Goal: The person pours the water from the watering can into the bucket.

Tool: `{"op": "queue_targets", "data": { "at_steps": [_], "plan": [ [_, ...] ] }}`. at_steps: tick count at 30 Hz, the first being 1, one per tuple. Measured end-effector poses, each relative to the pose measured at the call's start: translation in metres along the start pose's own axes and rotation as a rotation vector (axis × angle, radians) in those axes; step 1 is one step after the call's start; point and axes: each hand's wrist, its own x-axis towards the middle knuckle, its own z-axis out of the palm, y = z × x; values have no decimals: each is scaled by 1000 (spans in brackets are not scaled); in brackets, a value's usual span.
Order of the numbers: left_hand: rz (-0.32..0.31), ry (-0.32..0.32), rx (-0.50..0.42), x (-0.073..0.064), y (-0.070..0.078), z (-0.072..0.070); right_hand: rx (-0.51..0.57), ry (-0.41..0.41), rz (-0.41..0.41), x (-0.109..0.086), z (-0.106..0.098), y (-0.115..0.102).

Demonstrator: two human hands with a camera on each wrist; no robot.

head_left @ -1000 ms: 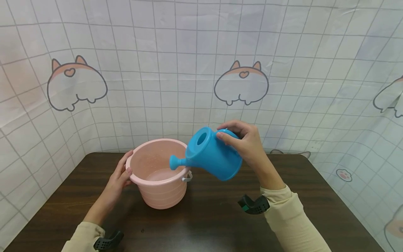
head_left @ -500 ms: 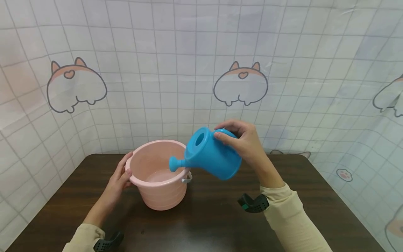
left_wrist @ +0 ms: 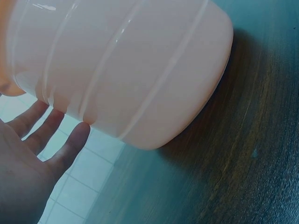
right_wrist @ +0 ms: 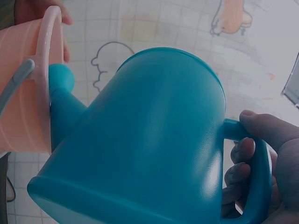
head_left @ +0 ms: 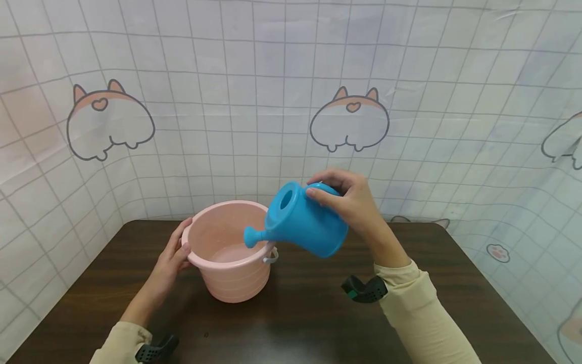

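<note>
A pink bucket stands upright on the dark table, left of centre. My left hand holds its left side at the rim; in the left wrist view the fingers touch the outer wall. In my right hand is a blue watering can, gripped by its handle and tilted to the left in the air. Its spout head hangs over the bucket's right rim, above the inside. No stream shows from the spout. Whether liquid lies on the bucket's bottom, I cannot tell.
The dark wooden table ends at a white gridded cloth printed with cartoon animals, behind and at both sides. A grey bail handle hangs on the bucket's right side. Each wrist wears a black strap.
The watering can and right hand have shifted very slightly up and left. The bucket and left hand stay in place.
</note>
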Motion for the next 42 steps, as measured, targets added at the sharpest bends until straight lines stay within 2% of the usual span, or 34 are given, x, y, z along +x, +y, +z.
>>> {"op": "queue_targets", "data": {
  "at_steps": [9, 19, 32, 42],
  "plan": [
    [-4, -4, 6, 0, 1, 0, -39, -11, -56, 5, 1, -2],
    [21, -7, 11, 1, 1, 0, -40, -21, -50, 8, 1, -4],
    [-5, 5, 18, -1, -2, 0, -36, -33, -41, 6, 3, -3],
    [7, 5, 15, 1, -2, 1, -37, -25, -47, 6, 2, -2]
  ]
}}
